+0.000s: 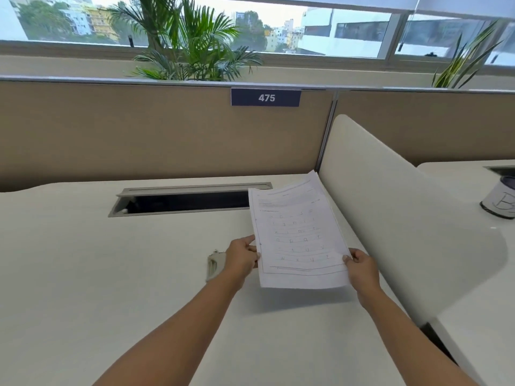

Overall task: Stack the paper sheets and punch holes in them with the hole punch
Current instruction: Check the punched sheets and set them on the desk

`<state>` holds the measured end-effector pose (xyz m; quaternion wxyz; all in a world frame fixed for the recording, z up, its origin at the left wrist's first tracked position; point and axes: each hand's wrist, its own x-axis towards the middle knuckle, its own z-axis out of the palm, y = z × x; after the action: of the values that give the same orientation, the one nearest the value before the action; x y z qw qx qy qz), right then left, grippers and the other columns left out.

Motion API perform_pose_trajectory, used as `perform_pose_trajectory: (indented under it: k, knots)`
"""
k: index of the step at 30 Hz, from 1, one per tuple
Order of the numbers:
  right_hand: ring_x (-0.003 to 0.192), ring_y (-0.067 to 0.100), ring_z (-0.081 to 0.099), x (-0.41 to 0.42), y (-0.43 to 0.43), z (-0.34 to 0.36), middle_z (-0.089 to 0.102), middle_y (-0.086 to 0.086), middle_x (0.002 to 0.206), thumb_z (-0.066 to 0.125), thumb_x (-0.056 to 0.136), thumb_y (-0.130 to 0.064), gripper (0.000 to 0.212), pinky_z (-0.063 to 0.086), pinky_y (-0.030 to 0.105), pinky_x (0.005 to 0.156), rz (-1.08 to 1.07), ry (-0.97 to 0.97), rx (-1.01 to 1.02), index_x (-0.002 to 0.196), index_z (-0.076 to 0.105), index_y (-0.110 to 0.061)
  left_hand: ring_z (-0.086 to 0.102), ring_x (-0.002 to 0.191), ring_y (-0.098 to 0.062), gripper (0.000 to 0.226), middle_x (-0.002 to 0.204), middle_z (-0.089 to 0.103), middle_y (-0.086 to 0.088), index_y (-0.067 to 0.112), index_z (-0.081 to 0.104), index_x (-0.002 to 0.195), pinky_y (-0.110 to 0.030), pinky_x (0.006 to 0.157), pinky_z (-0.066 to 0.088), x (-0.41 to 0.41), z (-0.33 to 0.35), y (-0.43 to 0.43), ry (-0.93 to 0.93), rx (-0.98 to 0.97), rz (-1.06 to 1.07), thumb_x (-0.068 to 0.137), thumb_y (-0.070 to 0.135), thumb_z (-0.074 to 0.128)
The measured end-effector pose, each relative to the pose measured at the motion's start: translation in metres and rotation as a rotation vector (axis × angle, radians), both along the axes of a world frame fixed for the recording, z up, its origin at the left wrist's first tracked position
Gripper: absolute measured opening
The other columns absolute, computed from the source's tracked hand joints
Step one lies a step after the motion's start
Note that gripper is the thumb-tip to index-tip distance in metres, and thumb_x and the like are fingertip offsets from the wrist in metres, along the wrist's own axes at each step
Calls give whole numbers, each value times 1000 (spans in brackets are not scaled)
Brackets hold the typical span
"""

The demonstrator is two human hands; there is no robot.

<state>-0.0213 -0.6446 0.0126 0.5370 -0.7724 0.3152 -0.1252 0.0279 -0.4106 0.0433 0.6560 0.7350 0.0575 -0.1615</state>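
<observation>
A stack of white printed paper sheets (298,232) hangs in the air above the desk, tilted up toward the divider. My left hand (241,259) pinches its left edge near the lower corner. Along the right edge, low down, my right hand (362,267) grips the stack with the thumb on top. The silver hole punch (214,264) lies on the desk just left of my left hand, partly hidden behind it.
The white desk (111,274) has an open cable tray slot (181,201) at the back. A white curved divider (390,218) stands close on the right. On the neighbouring desk stands a labelled can (500,200). A beige partition marked 475 (265,98) closes the back.
</observation>
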Motion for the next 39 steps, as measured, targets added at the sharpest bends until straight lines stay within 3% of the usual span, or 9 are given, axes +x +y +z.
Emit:
perform_pose_trajectory:
  k: [5, 9, 11, 14, 18, 22, 25, 27, 39]
  knots:
    - [92, 29, 57, 20, -33, -18, 65, 18, 111, 45, 92, -4, 26, 41, 29, 75, -46, 50, -88, 113, 60, -2, 56, 82, -22, 56, 69, 53, -3, 3, 43, 135, -33, 84, 52, 25, -15, -46, 36, 66, -42, 83, -20, 40]
    - [105, 36, 57, 35, -50, -27, 63, 20, 116, 44, 93, -6, 29, 39, 32, 76, -81, 121, -229, 118, 59, -2, 51, 82, -23, 56, 72, 48, -3, 1, 38, 137, -33, 80, 52, 42, -30, -72, 82, 73, -18, 85, -19, 40]
    - [105, 37, 58, 40, -53, -28, 63, 21, 117, 45, 93, -9, 32, 43, 34, 79, -84, 137, -320, 122, 56, -3, 50, 84, -23, 54, 74, 49, -4, 1, 41, 135, -37, 88, 51, 48, -35, -80, 94, 67, -6, 85, -19, 40]
    - [107, 36, 57, 42, -57, -28, 59, 21, 120, 48, 92, -17, 41, 45, 37, 81, -25, 188, -595, 131, 47, -5, 49, 86, -24, 45, 86, 51, -10, 15, 56, 109, -41, 93, 49, 57, -44, -87, 95, 56, -9, 83, -19, 40]
    - [111, 33, 53, 45, -61, -35, 53, 16, 130, 56, 87, -17, 45, 47, 40, 80, 106, 242, -877, 129, 48, -2, 40, 81, -22, 50, 78, 41, -7, 26, 44, 66, -31, 78, 42, 64, -53, -93, 82, 96, 0, 79, -22, 38]
    - [106, 36, 61, 47, -53, -45, 64, 21, 117, 73, 75, -13, 39, 49, 46, 82, 174, 162, -1050, 109, 64, 2, 43, 75, -20, 54, 62, 44, 0, 28, 53, 71, -32, 81, 47, 64, -55, -96, 96, 75, 16, 79, -23, 40]
    - [132, 25, 41, 52, -49, -53, 47, 10, 141, 48, 92, -34, 46, 33, 42, 104, 243, 277, -1026, 131, 49, -10, 42, 78, -21, 55, 71, 44, -7, 28, 48, 59, -33, 78, 46, 64, -55, -97, 89, 64, 28, 78, -23, 38]
    - [140, 20, 28, 55, -51, -60, 35, 4, 150, 35, 96, -41, 50, 23, 40, 112, 270, 318, -993, 140, 37, -17, 44, 79, -21, 56, 68, 46, -5, 29, 49, 60, -36, 85, 49, 65, -54, -98, 100, 60, 33, 78, -22, 38]
    - [142, 18, 22, 57, -51, -62, 31, 3, 152, 36, 96, -39, 50, 15, 40, 117, 249, 256, -854, 142, 34, -17, 50, 76, -22, 47, 80, 53, -10, 34, 40, 58, -38, 81, 51, 65, -48, -102, 4, 165, 34, 78, -9, 46]
